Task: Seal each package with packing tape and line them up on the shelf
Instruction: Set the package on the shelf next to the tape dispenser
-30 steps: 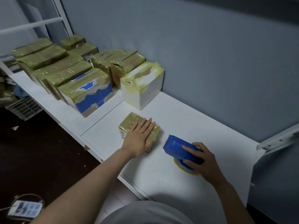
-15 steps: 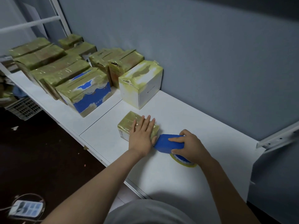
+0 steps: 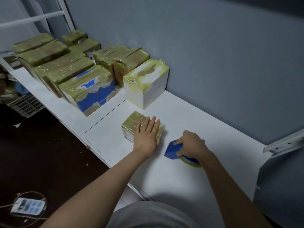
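Observation:
A small package point(image 3: 133, 123) wrapped in yellowish tape lies flat on the white shelf point(image 3: 189, 112). My left hand point(image 3: 147, 136) presses flat on its top, fingers straight. Just right of it, my right hand point(image 3: 191, 143) grips a blue tape dispenser point(image 3: 172, 149) with a yellowish roll point(image 3: 192, 162) showing under my wrist. The dispenser's front end sits a short way from the package's right side. Further back, several taped packages point(image 3: 65, 69) stand in rows, ending with a white box point(image 3: 145, 84) by the wall.
A grey wall point(image 3: 213, 55) runs behind the shelf. A white metal bracket point(image 3: 284, 143) sticks out at the right. A grey crate point(image 3: 26, 104) sits under the shelf at left, and a power strip point(image 3: 28, 205) lies on the dark floor.
My right hand swung the dispenser left up to the package's right side, then drew it back to the right and lower. My left hand stayed pressed on the package.

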